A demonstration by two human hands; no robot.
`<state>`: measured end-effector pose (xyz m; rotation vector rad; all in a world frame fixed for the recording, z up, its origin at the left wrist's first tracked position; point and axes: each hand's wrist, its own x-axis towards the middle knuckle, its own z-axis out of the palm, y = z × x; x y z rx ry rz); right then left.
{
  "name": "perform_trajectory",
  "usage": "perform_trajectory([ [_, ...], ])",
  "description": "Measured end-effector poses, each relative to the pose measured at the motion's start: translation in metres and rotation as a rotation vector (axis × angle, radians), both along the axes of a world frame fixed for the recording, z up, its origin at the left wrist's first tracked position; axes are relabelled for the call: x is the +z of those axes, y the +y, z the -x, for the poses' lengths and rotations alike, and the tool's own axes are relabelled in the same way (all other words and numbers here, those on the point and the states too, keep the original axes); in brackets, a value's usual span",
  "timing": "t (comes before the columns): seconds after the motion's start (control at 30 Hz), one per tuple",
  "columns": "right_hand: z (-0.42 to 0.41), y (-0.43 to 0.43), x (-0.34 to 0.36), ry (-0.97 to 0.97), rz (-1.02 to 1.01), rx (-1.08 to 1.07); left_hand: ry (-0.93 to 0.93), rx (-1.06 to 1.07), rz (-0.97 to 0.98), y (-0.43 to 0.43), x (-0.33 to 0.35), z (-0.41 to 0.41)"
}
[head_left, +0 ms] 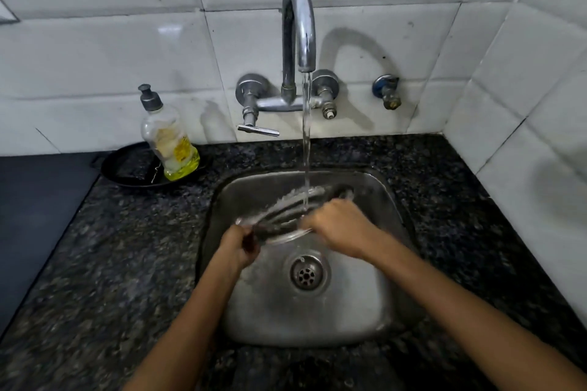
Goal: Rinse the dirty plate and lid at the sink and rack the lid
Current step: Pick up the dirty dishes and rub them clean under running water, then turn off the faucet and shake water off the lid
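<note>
A round glass lid (287, 214), blurred by motion, is held over the steel sink (355, 320) under the running stream from the tap (298, 25). My left hand (239, 246) grips its near-left rim. My right hand (341, 228) lies on its right side, fingers curled over the edge. Water splashes across the lid's top. No plate is clearly visible; a dark shape behind my right hand cannot be identified.
A dish soap bottle (170, 140) stands on a black pan (127, 170) at the back left of the dark granite counter (111, 263). The drain (306, 274) sits mid-sink. White tiled walls close the back and right. A small wall valve (387, 92) is right of the tap.
</note>
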<state>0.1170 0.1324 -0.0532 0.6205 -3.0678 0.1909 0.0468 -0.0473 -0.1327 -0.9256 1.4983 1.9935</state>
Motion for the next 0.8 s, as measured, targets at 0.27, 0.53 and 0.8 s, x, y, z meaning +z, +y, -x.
perform_trajectory([
  [0.27,0.063,0.002,0.004,-0.326,0.94,-0.648,0.443,-0.343,0.257,0.005,0.077,0.034],
  [0.53,0.055,-0.001,0.017,-0.405,1.289,-0.698,0.628,-0.209,0.505,0.039,0.116,0.086],
  [0.8,0.036,0.016,0.028,-0.44,1.441,-0.78,0.603,-0.148,0.814,0.066,0.1,0.091],
])
